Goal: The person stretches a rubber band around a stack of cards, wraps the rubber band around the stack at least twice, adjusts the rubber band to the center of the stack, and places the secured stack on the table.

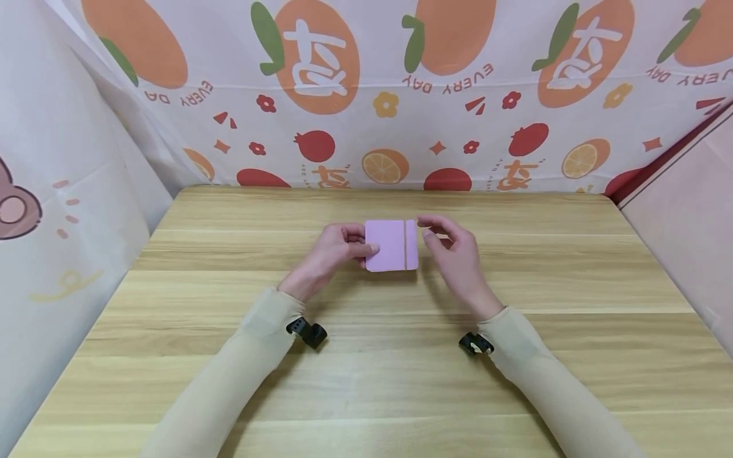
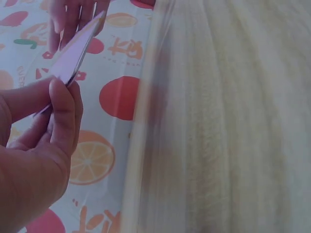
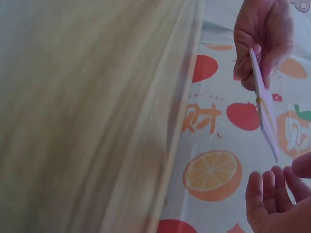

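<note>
A small, thin pink notebook with a tan elastic band near its right side is held above the table. My left hand pinches its left edge, thumb on the near face and fingers behind. In the left wrist view the notebook is tilted and seen almost edge-on. To its right is my right hand, fingers gently bent and holding nothing. A small gap separates those fingertips from the notebook's right edge, as the right wrist view also shows.
Below both hands lies a wooden table. A white curtain printed with fruit hangs behind its far edge. Another pale curtain stands on the left, and a pale pink panel on the right. Each sleeve carries a black wrist camera.
</note>
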Demonstrator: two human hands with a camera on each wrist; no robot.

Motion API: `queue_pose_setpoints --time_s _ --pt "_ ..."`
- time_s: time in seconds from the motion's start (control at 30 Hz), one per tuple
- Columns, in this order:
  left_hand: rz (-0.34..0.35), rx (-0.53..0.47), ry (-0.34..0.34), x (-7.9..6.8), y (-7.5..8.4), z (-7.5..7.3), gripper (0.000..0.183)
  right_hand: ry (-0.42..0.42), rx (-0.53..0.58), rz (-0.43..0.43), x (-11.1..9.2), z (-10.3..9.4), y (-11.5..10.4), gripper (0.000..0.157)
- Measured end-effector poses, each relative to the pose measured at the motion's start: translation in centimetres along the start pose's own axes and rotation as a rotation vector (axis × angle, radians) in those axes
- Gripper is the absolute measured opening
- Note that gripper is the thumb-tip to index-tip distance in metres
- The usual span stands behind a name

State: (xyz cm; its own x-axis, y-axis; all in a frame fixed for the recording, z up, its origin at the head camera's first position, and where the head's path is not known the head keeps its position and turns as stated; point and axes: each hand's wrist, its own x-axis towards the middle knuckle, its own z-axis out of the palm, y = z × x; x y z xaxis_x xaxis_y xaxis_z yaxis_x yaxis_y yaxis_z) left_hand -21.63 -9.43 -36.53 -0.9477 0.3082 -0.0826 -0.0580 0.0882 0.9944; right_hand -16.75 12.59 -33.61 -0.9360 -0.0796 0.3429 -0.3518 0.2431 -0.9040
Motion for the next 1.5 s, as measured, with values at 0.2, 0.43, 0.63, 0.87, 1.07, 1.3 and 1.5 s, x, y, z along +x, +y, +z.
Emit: queue_pose_setpoints --time_s 0.2,0.43,0.63,0.87,1.07,1.3,1.5 --pt "0.011 0.048 -0.068 -0.2 0.1 0.5 0.011 -0.022 0.06 0.075 0.6 -0.2 1.3 0.022" --pt "0.039 0.064 -0.098 -0.6 0.4 1.2 0.016 0.009 0.102 0.136 1.3 -0.3 3.8 0.021" --pt "0.064 0.08 -0.09 -0.7 0.4 1.4 0.021 0.011 0.143 0.178 1.4 -0.2 4.1 0.024" --pt "0.097 0.107 -0.094 -0.8 0.6 1.4 0.021 0.002 0.154 0.187 1.5 -0.4 4.1 0.024" --pt "0.149 0.142 -0.103 -0.9 0.4 1.7 0.021 -0.032 0.12 0.176 1.3 -0.3 4.4 0.025" --pt "0.175 0.114 -0.103 -0.9 0.1 2.2 0.02 -0.023 0.114 0.162 1.3 -0.1 4.0 0.027" --pt "0.16 0.103 -0.092 -0.7 0.1 2.1 0.019 -0.026 0.131 0.206 1.3 -0.2 3.9 0.032"
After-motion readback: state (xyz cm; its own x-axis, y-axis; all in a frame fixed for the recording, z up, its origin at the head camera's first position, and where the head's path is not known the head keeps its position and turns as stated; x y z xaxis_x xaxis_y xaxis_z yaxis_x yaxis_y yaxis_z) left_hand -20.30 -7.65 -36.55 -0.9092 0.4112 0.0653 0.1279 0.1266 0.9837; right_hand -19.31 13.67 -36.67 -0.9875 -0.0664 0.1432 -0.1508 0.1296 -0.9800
